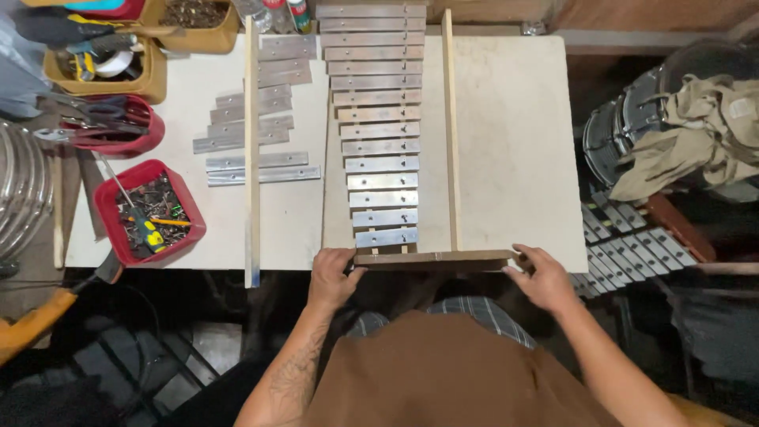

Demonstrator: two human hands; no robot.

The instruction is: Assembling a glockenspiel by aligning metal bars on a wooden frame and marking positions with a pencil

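Between my two hands lies a short dark wooden end bar (pixel 433 258), set crosswise at the near edge of the white tabletop (pixel 514 142). My left hand (pixel 332 275) grips its left end, fingers curled over the top and thumb toward the bar's underside as far as I can tell. My right hand (pixel 544 277) cups the right end, fingers loosely bent around the corner; neither hand is flat or spread. Holding both ends at once looks to me like a way to keep the bar square against the frame.

Just beyond my fingers, the bar meets a glockenspiel frame: a ladder of silver metal keys (pixel 378 130) running away from me, short ones nearest and wider ones farther off, each with small holes near its ends. A pale wooden rail (pixel 451 126) stands just to the right of the keys, reaching from the bar toward the far edge.

Left of my left hand, a second wooden rail (pixel 251 150) overhangs the table edge, with loose metal bars (pixel 253 126) scattered under and beside it. Farther left sits a red bin (pixel 150 209) of screws and a screwdriver.
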